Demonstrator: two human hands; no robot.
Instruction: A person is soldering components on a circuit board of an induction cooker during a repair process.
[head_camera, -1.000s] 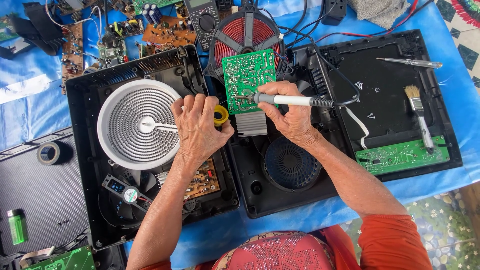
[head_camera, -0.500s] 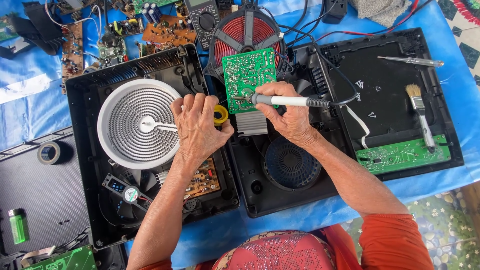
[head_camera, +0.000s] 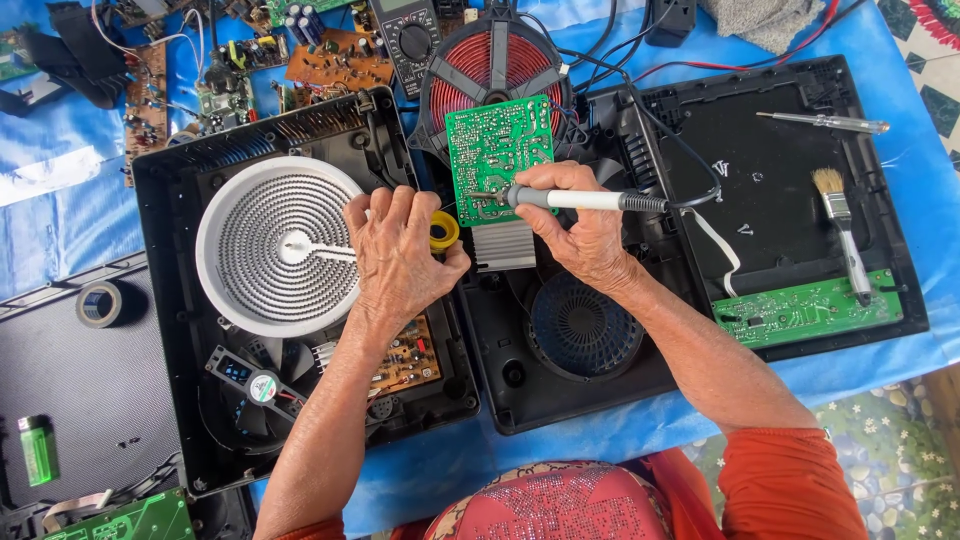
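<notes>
The person's right hand is gripping a soldering iron with a white barrel and black handle, its fingers wrapped closed around the shaft, and is pressing the tip against the lower left of the green rectangular circuit board. Compared with a second ago the tip is sitting a little further in over the board's solder side, and the hand looks steadier, so the joint seems to be under heat right now. The left hand is lying at nine o'clock from the board, its fingers curled shut around a small yellow spool, probably solder wire, just beside the iron's tip. The board is propped over the open black plastic cooker shell, which is holding a round dark fan at six o'clock and a red copper coil at twelve. The second black housing at nine o'clock is holding a white spiral heating disc, a brown circuit board and a small fan. At three o'clock, on a black panel, a paintbrush is lying beside another green board, all resting on the blue-covered tabletop.
</notes>
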